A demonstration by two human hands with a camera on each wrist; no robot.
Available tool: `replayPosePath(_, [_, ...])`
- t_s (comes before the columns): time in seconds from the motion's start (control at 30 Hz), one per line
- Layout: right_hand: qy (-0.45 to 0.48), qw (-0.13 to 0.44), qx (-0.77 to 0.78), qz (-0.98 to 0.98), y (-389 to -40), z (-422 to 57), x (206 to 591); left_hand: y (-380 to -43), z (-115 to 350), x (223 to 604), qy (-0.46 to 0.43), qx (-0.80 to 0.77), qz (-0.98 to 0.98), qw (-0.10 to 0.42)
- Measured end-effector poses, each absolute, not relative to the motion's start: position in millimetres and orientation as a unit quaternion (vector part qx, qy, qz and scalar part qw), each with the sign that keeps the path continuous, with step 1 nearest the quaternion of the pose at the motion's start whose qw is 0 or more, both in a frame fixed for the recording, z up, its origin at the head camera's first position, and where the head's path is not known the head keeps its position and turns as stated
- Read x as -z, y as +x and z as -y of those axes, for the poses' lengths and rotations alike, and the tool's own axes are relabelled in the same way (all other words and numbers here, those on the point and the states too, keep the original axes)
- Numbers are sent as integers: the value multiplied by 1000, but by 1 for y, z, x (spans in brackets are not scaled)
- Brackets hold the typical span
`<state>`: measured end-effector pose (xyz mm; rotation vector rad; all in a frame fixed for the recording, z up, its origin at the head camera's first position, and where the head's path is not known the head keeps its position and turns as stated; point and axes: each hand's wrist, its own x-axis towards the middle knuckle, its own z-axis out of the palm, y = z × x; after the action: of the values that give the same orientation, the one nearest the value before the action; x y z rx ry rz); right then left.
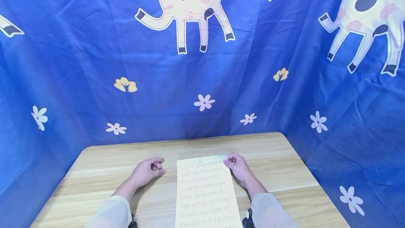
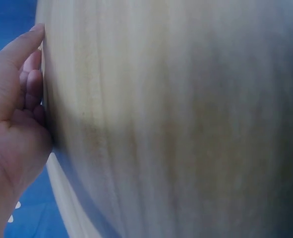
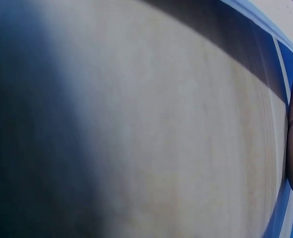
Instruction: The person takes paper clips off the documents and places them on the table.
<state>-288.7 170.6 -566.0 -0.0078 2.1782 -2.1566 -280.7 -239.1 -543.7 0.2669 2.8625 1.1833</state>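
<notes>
A long printed sheet of paper [image 1: 205,200] lies in front of me, its top edge toward the back of the table. My right hand [image 1: 238,168] pinches the sheet's top right corner between thumb and fingers. On the top edge, near the middle, sits a paper clip [image 1: 199,159]. Left of the sheet and apart from it is my left hand [image 1: 146,172], fingers curled, with a small yellow thing [image 1: 163,165] showing at them; its kind is mostly hidden. In the right wrist view the paper's edge [image 3: 280,22] crosses the top right corner above the hand.
The light wooden table [image 1: 95,171] has rounded back corners. A blue cloth curtain [image 1: 202,73] printed with flowers and spotted animals encloses the table at the back and both sides. The sheet runs out of the head view at the bottom, between the two sleeves.
</notes>
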Motion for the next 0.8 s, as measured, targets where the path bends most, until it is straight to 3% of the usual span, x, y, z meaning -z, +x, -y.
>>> replayPosePath(0.5, [-1, 32, 702, -711, -288, -169, 566, -280, 242, 544, 26, -474, -880, 21])
replayPosePath(0.8, [-9, 27, 696, -717, -289, -169, 569, -285, 230, 526, 31, -405, -912, -55])
